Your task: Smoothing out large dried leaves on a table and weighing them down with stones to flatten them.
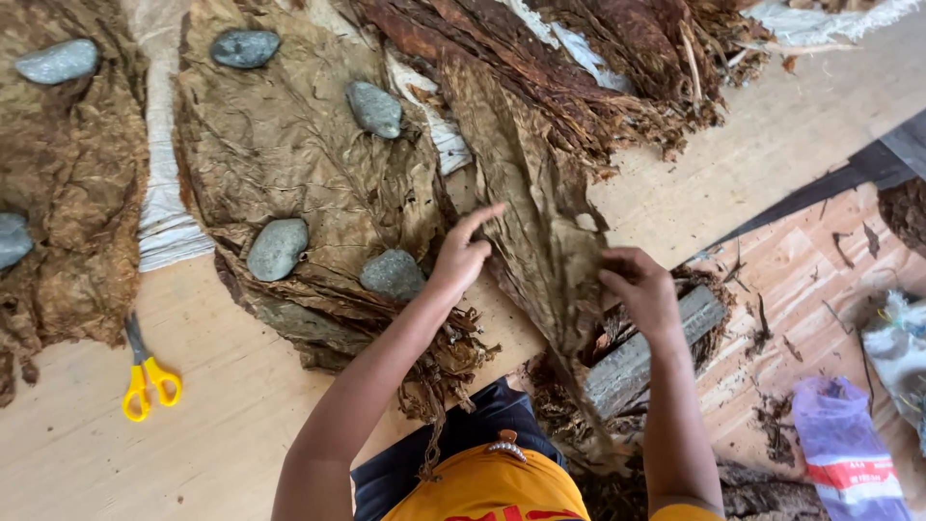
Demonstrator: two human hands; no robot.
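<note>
Left hand [461, 253] flat on a long dried brown leaf [535, 222], fingers spread and extended, pressing rather than gripping. Right hand [639, 289] at the same leaf's other edge, fingers curled together and pinching the leaf margin. Leaf stretched between both hands, draped over the near edge of the wooden bench [222, 453] and hanging down toward the lap.

No true containers on the bench. Off the bench edge, right of the right hand and lower, a crumpled purple plastic bag [841, 446] on the floor; contents cannot be told.

Just left of the left hand, a stack of flattened leaves [289, 164] weighted by grey stones, the nearest stone [393, 274] almost touching the wrist. Farther left, a second flattened stack [68, 193], also under stones. Beyond both hands, a loose heap of darker curled leaves [598, 68]. Yellow-handled scissors [145, 376] well to the left, near the bench's front edge.

Bare bench surface beyond the right hand, toward the far right corner, and around the scissors. Below the right hand, a grey wooden block [646, 352] among leaf scraps.
</note>
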